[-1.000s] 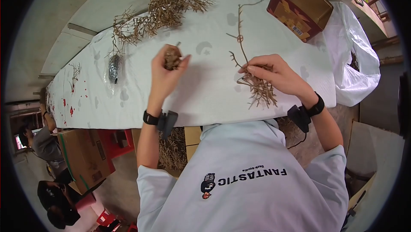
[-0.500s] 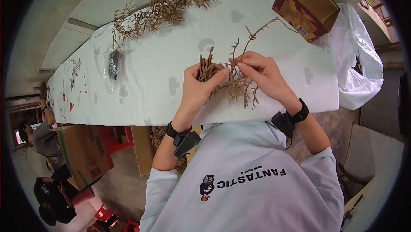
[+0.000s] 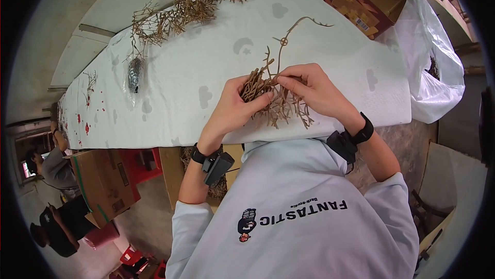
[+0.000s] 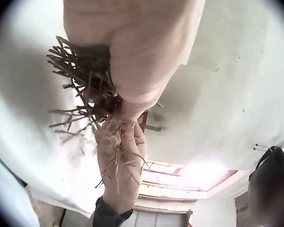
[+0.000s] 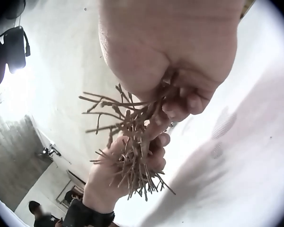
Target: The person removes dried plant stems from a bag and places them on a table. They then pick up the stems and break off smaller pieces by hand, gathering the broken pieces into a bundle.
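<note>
My left hand [image 3: 227, 108] grips a dense bundle of thin brown twig-like stems [image 3: 252, 86], their cut-looking ends sticking out past the fingers. Close beside it, my right hand [image 3: 315, 92] pinches more brown branched stems between thumb and fingers. From that pinch a longer curved stem with a small wheel-like ring [image 3: 284, 42] rises over the white tablecloth [image 3: 180, 88]. Short forked branches [image 3: 278, 113] hang below, between the two hands. In the right wrist view, the bundle's ends [image 5: 139, 172] fan out in front of the left hand, and the fingertips of both hands almost meet.
A tangled heap of similar stems [image 3: 198, 1] lies at the table's far edge. Near it rests a dark item in clear plastic [image 3: 135, 75]. An open red box [image 3: 356, 8] and a white plastic bag [image 3: 443, 93] are at the right. Cardboard boxes [image 3: 108, 186] and other people stand left.
My left hand has come right with its bundle, up against the right hand's stems. The right hand's ringed stem tilted right, then swung back left. The heap and red box stay put.
</note>
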`<act>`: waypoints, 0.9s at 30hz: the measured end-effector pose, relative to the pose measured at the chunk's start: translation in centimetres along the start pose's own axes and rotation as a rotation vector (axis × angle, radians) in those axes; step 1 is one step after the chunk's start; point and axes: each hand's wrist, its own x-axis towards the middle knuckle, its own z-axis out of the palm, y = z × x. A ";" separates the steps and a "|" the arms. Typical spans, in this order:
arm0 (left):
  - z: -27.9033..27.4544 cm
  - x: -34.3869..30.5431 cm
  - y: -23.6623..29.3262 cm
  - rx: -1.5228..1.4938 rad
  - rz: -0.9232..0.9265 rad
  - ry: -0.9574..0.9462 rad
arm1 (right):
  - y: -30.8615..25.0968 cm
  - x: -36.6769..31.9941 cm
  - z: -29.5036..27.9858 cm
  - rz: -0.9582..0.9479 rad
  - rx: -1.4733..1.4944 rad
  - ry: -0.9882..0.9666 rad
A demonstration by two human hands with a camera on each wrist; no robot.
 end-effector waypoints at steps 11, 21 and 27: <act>0.9 -0.3 -0.3 0.045 0.106 0.030 | 1.8 -0.1 0.6 -0.268 -0.092 0.040; 0.2 -0.8 0.7 0.339 0.061 -0.043 | 0.3 -0.6 -0.4 0.018 -0.135 -0.085; 0.1 -1.1 0.5 0.571 0.148 -0.075 | -0.1 -0.7 -1.2 0.138 -0.136 -0.275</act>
